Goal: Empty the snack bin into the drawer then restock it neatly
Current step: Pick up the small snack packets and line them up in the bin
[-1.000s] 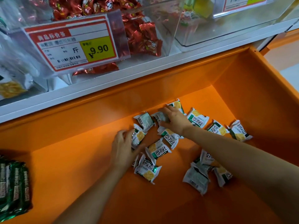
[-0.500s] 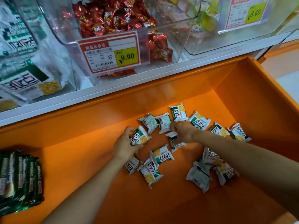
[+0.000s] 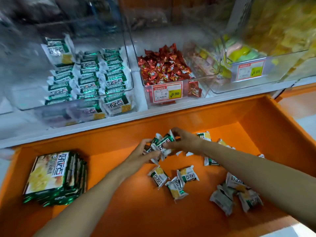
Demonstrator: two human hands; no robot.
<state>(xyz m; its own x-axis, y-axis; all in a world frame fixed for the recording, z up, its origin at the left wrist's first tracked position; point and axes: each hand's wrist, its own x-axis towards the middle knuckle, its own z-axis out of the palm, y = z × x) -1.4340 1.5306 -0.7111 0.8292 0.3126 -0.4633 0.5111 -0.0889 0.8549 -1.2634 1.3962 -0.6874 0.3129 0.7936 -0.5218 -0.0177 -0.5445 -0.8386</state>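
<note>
in the orange drawer, a small bunch of green-and-white snack packets is being gathered, pinched between the left hand and the right hand, both closed on it. the clear snack bin above on the shelf is seen largely refilled in neat rows. about a dozen loose packets are left scattered on the drawer floor, so restocking is judged well along, not finished.

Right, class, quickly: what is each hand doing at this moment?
Left hand: closed on a bunch of green-and-white snack packets.
Right hand: closed on the same bunch, from the other side.
</note>
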